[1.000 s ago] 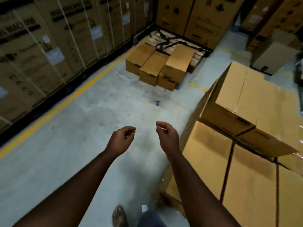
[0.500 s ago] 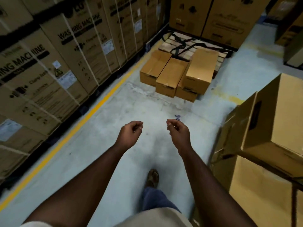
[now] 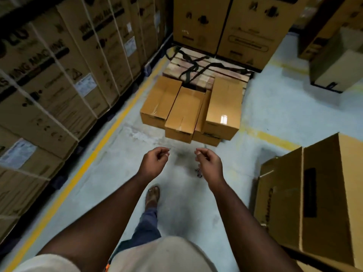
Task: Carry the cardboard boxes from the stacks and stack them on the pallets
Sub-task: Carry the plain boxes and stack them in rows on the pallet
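Note:
A wooden pallet (image 3: 204, 63) lies ahead on the floor with black straps across its slats. On its near end sit plain cardboard boxes: a left box (image 3: 160, 101), a middle box (image 3: 183, 114) and a right box (image 3: 225, 107) that rests on a lower one (image 3: 206, 137). My left hand (image 3: 154, 162) and my right hand (image 3: 209, 162) are held out in front of me, short of the boxes. Both have curled fingers and hold nothing. A stack of cardboard boxes (image 3: 322, 203) stands close at my right.
Tall strapped washing-machine cartons (image 3: 59, 75) line the left wall behind a yellow floor line (image 3: 92, 158). Large cartons (image 3: 225, 26) stand behind the pallet, and more boxes (image 3: 334, 63) at the far right. A small dark scrap (image 3: 198, 173) lies on the concrete. My sandalled foot (image 3: 152, 196) steps forward.
I have walked toward the pallet, so its boxes look nearer and larger. The stack at my right has slid back toward the frame's edge. My hands stay curled and empty.

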Tool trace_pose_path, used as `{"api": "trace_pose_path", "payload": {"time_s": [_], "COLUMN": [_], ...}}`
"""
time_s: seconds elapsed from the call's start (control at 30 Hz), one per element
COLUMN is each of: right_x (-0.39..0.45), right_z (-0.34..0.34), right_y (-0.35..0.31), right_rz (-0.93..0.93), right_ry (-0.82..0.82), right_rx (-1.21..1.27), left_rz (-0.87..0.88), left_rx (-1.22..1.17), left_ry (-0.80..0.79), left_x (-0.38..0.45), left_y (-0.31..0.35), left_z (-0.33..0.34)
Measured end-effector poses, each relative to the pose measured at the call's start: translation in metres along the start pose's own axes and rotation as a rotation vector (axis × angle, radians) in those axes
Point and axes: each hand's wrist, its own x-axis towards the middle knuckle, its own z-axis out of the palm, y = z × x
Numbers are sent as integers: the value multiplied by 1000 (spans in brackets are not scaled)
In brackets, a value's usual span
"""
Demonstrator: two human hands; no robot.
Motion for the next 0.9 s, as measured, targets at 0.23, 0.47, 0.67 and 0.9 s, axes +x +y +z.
{"api": "trace_pose_path", "payload": {"time_s": [0.23, 0.47, 0.67, 0.9], "right_x": [139, 302, 521, 681], "right_z": [5, -44, -80, -129], "right_y": [-42, -16, 93, 216], "right_rz": [94, 206, 429, 433], "right_ry": [104, 147, 101, 248], "right_rx": [-3, 63, 25, -433], "left_rz": [-6, -98, -326, -616], "left_rx": [53, 84, 137, 159], "left_ry": [-199, -365, -315, -303], "left_x": [170, 331, 497, 639], "left_y": [50, 90, 59, -17], "left_z": [25, 126, 271, 403]}}
